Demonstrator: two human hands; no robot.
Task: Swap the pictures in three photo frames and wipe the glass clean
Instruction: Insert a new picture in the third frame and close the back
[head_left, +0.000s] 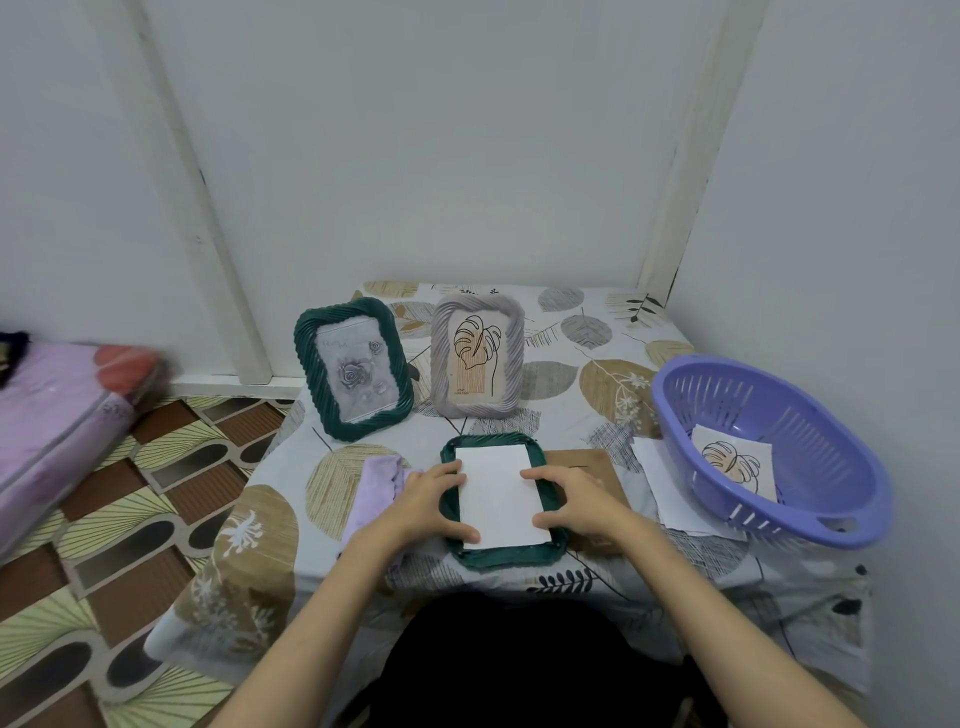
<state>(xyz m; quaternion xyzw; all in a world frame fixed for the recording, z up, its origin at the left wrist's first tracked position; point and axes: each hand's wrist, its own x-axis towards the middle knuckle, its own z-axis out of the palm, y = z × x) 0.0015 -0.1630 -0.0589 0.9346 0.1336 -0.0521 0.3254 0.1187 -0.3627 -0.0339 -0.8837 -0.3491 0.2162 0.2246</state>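
Leaf-print cloth covers the counter (597, 364), wall corner behind. At lower centre a green frame (501, 556) lies face down with a white sheet (496, 493) seated in its recess. Left hand (426, 504) and right hand (571, 501) are laid flat, fingers extended, pressing the sheet's side edges; nothing is gripped. The sheet is judged light, floppy and crease-prone: edges only. The frame is judged rigid with breakable glass: to be lifted by its ribbed border.

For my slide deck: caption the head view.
Both hands seat white paper in a face-down green frame; two frames stand behind.
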